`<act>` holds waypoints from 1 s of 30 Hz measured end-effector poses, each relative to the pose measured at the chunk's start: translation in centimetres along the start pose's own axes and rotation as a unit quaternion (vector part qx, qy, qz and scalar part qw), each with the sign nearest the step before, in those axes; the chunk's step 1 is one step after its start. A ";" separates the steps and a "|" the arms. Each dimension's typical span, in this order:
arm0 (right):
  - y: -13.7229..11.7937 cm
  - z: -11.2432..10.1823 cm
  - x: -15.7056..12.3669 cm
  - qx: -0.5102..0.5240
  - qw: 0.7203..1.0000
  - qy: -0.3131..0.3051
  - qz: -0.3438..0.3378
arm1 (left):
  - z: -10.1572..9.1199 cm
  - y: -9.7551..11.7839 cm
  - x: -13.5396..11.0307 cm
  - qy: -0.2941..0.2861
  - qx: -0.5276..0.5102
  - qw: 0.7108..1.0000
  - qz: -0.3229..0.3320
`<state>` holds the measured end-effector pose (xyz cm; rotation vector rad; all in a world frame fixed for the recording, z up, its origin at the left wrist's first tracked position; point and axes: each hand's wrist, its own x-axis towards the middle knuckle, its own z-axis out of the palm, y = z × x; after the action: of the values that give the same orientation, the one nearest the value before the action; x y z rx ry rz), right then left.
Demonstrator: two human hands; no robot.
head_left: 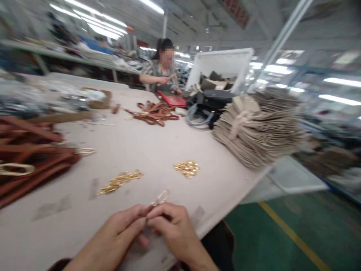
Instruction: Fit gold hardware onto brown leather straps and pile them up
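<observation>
My left hand (pixel 124 229) and my right hand (pixel 169 226) meet at the near edge of the pale worktable (pixel 158 150). Both pinch a small gold metal clasp (pixel 161 197) whose loop sticks up between the fingertips. Beyond the hands lie two heaps of gold metal fittings, a long one (pixel 120 181) to the left and a round one (pixel 186 168) to the right. A pile of brown leather straps (pixel 31 158) with gold rings covers the table's left side.
A stack of beige folded paper bags (pixel 259 128) sits at the right edge. Further back are more brown straps (pixel 155 113), a black bag (pixel 211 101), a red piece (pixel 173 100) and a seated co-worker (pixel 163 71). Green floor with a yellow line (pixel 293 237) lies to the right.
</observation>
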<state>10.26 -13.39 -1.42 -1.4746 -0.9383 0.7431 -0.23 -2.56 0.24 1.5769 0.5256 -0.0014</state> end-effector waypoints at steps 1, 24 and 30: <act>0.6 0.1 0.6 0.031 0.999 -0.008 0.009 | -0.9 0.0 -0.7 0.008 -0.008 1.000 -0.016; 2.1 -0.7 0.2 0.078 0.994 -0.006 0.077 | -0.6 0.2 -2.0 0.065 0.159 0.979 0.107; 1.8 -0.1 0.3 0.129 0.989 -0.013 0.073 | -0.3 -0.4 -1.7 0.073 0.176 0.974 0.122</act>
<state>10.75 -13.24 -3.14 -1.3151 -0.7281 0.9557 -2.01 -2.82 0.40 1.9923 0.4577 0.2201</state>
